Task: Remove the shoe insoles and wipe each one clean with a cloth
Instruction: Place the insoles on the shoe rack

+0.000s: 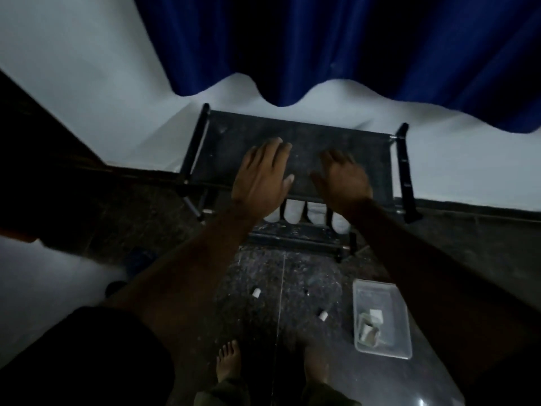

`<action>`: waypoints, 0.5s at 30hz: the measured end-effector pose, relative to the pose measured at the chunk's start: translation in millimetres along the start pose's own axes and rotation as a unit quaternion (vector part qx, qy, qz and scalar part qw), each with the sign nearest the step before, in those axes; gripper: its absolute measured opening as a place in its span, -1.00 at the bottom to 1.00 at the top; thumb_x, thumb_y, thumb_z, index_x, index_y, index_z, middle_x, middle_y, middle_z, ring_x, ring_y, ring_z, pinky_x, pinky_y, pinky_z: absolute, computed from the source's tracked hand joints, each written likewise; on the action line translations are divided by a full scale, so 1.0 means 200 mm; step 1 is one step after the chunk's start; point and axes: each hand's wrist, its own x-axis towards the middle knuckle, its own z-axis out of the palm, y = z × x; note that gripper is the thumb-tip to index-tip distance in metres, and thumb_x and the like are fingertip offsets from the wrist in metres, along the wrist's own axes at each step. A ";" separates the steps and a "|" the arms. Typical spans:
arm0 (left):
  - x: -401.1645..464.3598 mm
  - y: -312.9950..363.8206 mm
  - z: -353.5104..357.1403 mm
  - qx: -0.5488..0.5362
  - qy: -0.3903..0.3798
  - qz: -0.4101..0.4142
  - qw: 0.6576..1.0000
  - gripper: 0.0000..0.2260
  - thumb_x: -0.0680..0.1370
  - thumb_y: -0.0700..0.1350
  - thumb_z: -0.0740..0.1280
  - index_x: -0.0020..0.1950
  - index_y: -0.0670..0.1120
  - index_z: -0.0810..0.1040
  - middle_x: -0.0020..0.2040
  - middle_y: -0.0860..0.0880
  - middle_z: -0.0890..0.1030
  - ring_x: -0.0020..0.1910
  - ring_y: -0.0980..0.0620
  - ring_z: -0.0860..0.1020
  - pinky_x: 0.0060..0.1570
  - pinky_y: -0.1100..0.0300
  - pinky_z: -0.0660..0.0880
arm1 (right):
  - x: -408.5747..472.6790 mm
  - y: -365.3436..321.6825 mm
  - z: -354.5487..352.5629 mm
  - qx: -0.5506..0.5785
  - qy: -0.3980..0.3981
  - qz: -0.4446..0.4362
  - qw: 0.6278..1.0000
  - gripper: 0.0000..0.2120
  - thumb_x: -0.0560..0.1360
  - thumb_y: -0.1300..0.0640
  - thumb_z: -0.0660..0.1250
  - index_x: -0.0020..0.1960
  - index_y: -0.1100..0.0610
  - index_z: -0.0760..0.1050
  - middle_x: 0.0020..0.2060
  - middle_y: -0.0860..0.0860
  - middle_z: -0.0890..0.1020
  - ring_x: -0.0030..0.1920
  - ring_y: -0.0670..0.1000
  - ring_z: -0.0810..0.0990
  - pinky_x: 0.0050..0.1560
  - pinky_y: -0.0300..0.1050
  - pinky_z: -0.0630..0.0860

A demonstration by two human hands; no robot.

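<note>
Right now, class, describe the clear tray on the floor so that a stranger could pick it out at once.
Start at the dark shoe rack against the white wall, then come down the dark floor towards the bare feet. The clear plastic tray lies to the right; unlike the two small white pieces nearby, it is rectangular and holds pale scraps.

Your left hand and right hand: both stretched far forward, palms down, fingers straight and loosely spread, holding nothing. Forearms bare, converging. Bare feet near bottom.
</note>
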 end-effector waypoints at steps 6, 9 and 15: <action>-0.01 0.17 0.17 0.010 0.035 0.048 0.998 -0.45 0.57 0.05 0.28 0.47 -0.20 0.29 0.45 -0.22 0.34 0.42 -0.17 0.34 0.42 -0.10 0.21 | -0.17 0.27 0.08 -0.030 0.065 0.029 0.997 -0.55 0.60 -0.10 0.15 0.33 0.20 0.35 0.31 0.18 0.42 0.27 0.21 0.40 0.21 0.08 0.37; -0.08 0.20 0.24 0.023 0.053 0.054 0.997 -0.44 0.57 0.06 0.28 0.48 -0.20 0.28 0.45 -0.22 0.34 0.42 -0.16 0.34 0.43 -0.09 0.20 | -0.28 0.32 0.15 -0.030 0.082 0.031 0.996 -0.55 0.60 -0.10 0.15 0.35 0.18 0.33 0.32 0.16 0.41 0.29 0.19 0.39 0.22 0.08 0.37; -0.34 0.26 0.21 0.032 0.079 0.037 0.996 -0.42 0.57 0.08 0.28 0.49 -0.19 0.25 0.46 -0.20 0.32 0.44 -0.16 0.31 0.46 -0.11 0.16 | -0.53 0.28 0.19 -0.031 0.117 0.018 0.993 -0.54 0.60 -0.10 0.17 0.33 0.21 0.36 0.29 0.19 0.45 0.27 0.20 0.43 0.22 0.09 0.39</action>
